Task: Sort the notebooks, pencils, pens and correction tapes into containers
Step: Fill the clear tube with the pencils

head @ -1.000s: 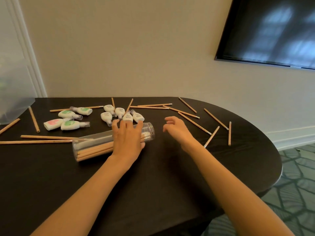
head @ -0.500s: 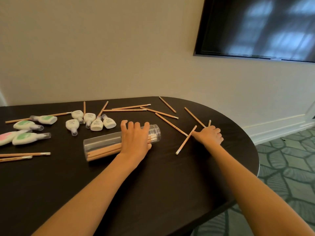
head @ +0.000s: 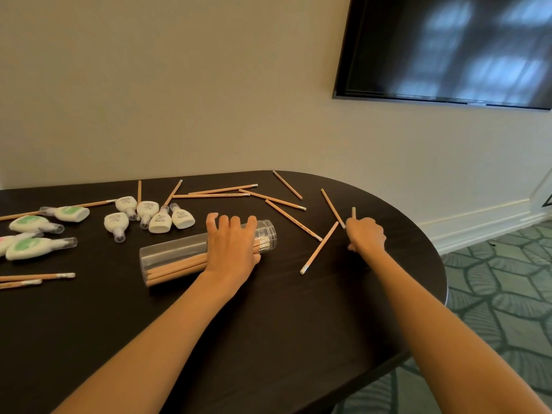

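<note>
The right hand (head: 366, 236) was closed in a fist round a pencil (head: 353, 211). Its fingers were curled under, and only the pencil's far end showed above the knuckles. It sat near the rounded right end of the dark table (head: 298, 339).

The left hand (head: 231, 248) lay palm down on a clear container (head: 173, 252). Its fingers were spread and nearly straight, draped over the top without closing round it. The container was a transparent plastic cylinder lying on its side in the middle of the table, its threaded mouth pointing right, towards the other hand. Inside it several bundled pencils (head: 176, 268) of natural wood colour lay lengthwise.

Between the two hands lay a second pencil (head: 319, 248) of the same pale wood, with a metal band and a white eraser at its near end. More loose pencils (head: 271, 199) were scattered beyond, towards the wall, some crossing one another. Two further pencils (head: 35, 276) lay at the left edge. A dark mark showed on one barrel, too small to read.

Just beyond the container lay a cluster of white correction tapes (head: 160, 222), teardrop-shaped bodies with clear caps. Each carried small print that could not be read. Further left lay green-labelled correction tapes (head: 35, 248), their wording also illegible. A dark wall screen (head: 448, 46) hung above on the right, and green patterned carpet (head: 493, 279) showed past the table's end.
</note>
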A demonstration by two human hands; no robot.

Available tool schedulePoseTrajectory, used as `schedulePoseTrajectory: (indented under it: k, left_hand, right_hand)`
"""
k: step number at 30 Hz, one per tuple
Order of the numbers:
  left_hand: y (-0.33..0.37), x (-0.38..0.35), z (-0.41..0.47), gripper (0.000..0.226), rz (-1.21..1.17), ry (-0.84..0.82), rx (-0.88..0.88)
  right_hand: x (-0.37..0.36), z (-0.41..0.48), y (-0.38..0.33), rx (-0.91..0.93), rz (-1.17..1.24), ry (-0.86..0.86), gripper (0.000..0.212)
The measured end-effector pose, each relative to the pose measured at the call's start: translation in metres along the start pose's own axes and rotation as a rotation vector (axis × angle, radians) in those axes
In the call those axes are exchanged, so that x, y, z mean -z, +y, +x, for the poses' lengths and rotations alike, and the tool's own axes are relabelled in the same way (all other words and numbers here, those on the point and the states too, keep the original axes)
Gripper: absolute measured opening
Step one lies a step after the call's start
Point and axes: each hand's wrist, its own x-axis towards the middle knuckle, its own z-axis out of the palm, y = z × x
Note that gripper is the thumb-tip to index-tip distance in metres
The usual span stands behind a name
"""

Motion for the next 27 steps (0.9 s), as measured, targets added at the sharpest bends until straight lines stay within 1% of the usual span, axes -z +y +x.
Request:
schedulePoseTrajectory:
  k: [1, 3, 7, 9, 13, 16, 19, 21, 23, 25, 27]
  left_hand:
    - [0.0, 0.0, -0.001, 0.07, 0.0, -0.003, 0.0]
    - [0.0, 0.0, -0.002, 0.07, 0.004, -0.002, -0.002]
    - [-0.001, 0.002, -0.005, 0.069, 0.004, 0.0, -0.007]
    - [-0.004, 0.004, -0.009, 0.068, 0.003, 0.001, -0.01]
    - [-0.011, 0.005, -0.015, 0.069, 0.007, 0.003, -0.003]
    - [-0.016, 0.007, -0.019, 0.069, 0.002, -0.002, 0.006]
    - [-0.02, 0.007, -0.022, 0.069, 0.006, -0.004, 0.008]
    - [-0.025, 0.008, -0.025, 0.068, 0.008, -0.001, 0.012]
    - [-0.031, 0.01, -0.026, 0.068, 0.006, -0.002, 0.021]
    - [-0.04, 0.015, -0.03, 0.068, 0.009, 0.001, 0.034]
    - [-0.05, 0.018, -0.034, 0.068, 0.01, 0.01, 0.047]
  right_hand:
    - [-0.001, -0.004, -0.002, -0.028, 0.061, -0.005, 0.034]
    - [-0.007, -0.01, -0.006, -0.044, 0.109, -0.024, 0.035]
    - [-0.024, -0.025, -0.007, 0.038, 0.082, -0.099, 0.04]
    - [-0.03, -0.028, -0.007, 0.065, 0.043, -0.118, 0.037]
    - [-0.027, -0.033, -0.01, 0.044, -0.015, -0.145, 0.028]
    - [-0.023, -0.038, -0.01, 0.028, -0.003, -0.156, 0.03]
    - [-0.024, -0.044, -0.008, 0.002, 0.099, -0.16, 0.03]
    - [-0.024, -0.052, -0.01, -0.007, 0.241, -0.162, 0.026]
    - [-0.023, -0.062, -0.017, 0.0, 0.383, -0.21, 0.02]
    - [-0.025, -0.077, -0.025, 0.074, 0.478, -0.302, 0.016]
    - [-0.028, -0.094, -0.035, 0.187, 0.516, -0.36, 0.016]
